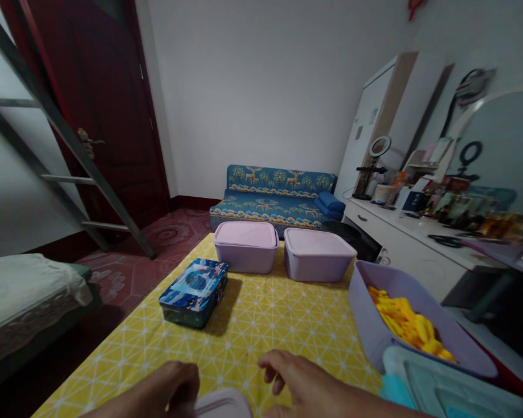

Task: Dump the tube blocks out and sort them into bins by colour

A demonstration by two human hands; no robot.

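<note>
My left hand (168, 388) lies at the near edge of the table, fingers curled against the left rim of a lilac lidded box (224, 403) that shows only in part. My right hand (302, 383) hovers just right of that box, fingers loosely bent and apart, holding nothing. The table wears a yellow patterned cloth (265, 325). A blue printed tin (194, 293) sits left of centre. Two shut lilac boxes (246, 247) (317, 254) stand side by side at the far edge. At right, an open lilac box (374, 331) holds several yellow pieces (407, 325).
A teal container (439, 389) overlaps the open box at the bottom right. A white dresser (400, 238) crowded with small items runs along the right. A blue sofa (274, 200) stands beyond the table, a metal ladder (69, 145) and dark door at left, a bed (21, 290) lower left.
</note>
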